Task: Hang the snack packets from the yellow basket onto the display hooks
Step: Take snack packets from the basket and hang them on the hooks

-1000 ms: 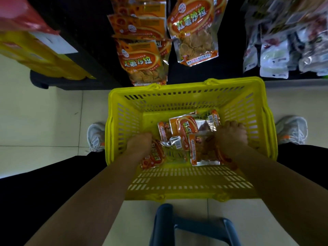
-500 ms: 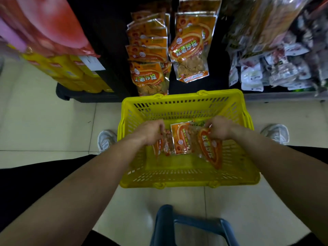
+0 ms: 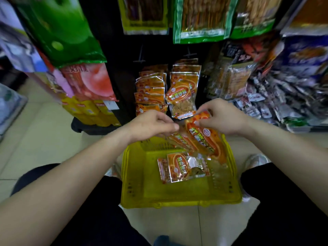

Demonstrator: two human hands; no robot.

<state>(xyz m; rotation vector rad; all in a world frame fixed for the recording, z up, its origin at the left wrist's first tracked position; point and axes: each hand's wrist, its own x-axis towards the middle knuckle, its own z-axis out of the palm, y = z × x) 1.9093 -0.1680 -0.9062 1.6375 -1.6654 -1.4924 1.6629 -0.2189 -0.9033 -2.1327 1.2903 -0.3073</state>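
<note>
A yellow basket (image 3: 134,178) stands on the floor between my knees. Orange snack packets (image 3: 179,168) lie on its bottom. My left hand (image 3: 150,124) and my right hand (image 3: 223,116) are raised above the basket's far rim, both pinching the top edges of a bunch of orange snack packets (image 3: 204,139) that hangs down over the basket. Just beyond my hands, more of the same orange packets (image 3: 182,96) hang on the low display hooks. Bare hooks (image 3: 140,57) show above them.
Green and red bags (image 3: 67,41) hang at the left, yellow packs (image 3: 88,110) below them. Clear-window snack bags (image 3: 200,18) hang overhead. Small dark and white packets (image 3: 276,96) crowd the right rack. Tiled floor (image 3: 44,132) lies at the left.
Both hands have lifted a bunch of packets out of the basket and up toward the hanging display. The view has tilted up, showing more of the racks.
</note>
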